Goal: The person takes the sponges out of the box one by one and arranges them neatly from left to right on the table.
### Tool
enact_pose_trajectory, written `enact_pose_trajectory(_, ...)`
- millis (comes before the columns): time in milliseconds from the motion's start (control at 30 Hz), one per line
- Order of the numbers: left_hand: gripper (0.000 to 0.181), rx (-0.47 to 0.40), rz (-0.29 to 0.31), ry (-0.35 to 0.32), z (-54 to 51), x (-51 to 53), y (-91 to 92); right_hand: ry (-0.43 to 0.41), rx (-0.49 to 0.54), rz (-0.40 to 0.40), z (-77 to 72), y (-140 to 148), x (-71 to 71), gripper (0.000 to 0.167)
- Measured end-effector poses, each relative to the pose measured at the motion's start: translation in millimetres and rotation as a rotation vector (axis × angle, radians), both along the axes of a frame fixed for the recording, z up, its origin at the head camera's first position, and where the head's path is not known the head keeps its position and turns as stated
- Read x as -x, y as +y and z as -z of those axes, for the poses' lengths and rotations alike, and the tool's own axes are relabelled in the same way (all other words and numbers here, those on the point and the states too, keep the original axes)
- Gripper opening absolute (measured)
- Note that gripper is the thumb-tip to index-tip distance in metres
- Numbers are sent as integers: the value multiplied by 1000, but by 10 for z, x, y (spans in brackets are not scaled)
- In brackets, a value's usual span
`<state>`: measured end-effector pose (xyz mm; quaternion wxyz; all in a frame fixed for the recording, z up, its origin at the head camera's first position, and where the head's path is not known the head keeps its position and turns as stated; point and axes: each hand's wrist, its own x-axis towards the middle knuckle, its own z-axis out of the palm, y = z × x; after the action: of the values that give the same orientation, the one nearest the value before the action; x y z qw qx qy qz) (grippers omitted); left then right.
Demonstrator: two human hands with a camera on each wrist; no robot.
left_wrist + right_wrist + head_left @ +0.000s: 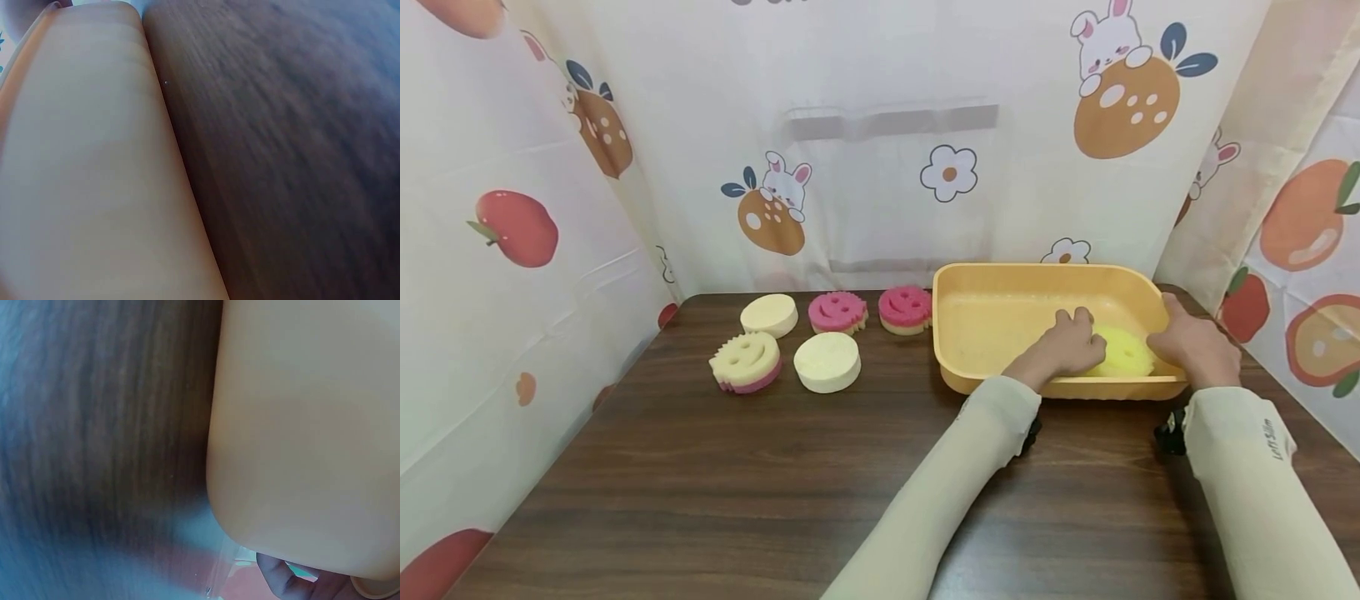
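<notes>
An orange-yellow plastic basin (992,300) stands on the right part of the table. Inside it, at the front right, lies a bright yellow sponge (1122,353). My left hand (1060,343) reaches over the basin's front wall, its bent fingers and thumb at the sponge's left side; the fingertips are partly hidden. At the right end, my right hand (1201,343) grips the basin's rim, the thumb on the inner side. The right wrist view shows fingers (284,578) outside the basin wall. Mostly the basin's outer wall (94,150) fills the left wrist view.
Left of the basin are two pink smiley sponges (837,311), a pale yellow smiley sponge (745,361) with a pink underside, and two pale round pieces (827,362). The dark wooden table (715,492) is bordered by printed curtains (880,200) at the back and sides.
</notes>
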<state>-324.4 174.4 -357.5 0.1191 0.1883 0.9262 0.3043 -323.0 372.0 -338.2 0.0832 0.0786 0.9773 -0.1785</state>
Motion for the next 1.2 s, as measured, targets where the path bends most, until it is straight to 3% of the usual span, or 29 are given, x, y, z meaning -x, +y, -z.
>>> enact_pose_trajectory(533, 47, -38, -43, 22, 2, -12, -7, -5, 0, -2, 18, 16, 6, 86)
enact_pose_trajectory(1200, 44, -15, -65, 103, -93, 35, -68, 33, -22, -29, 19, 20, 5, 88)
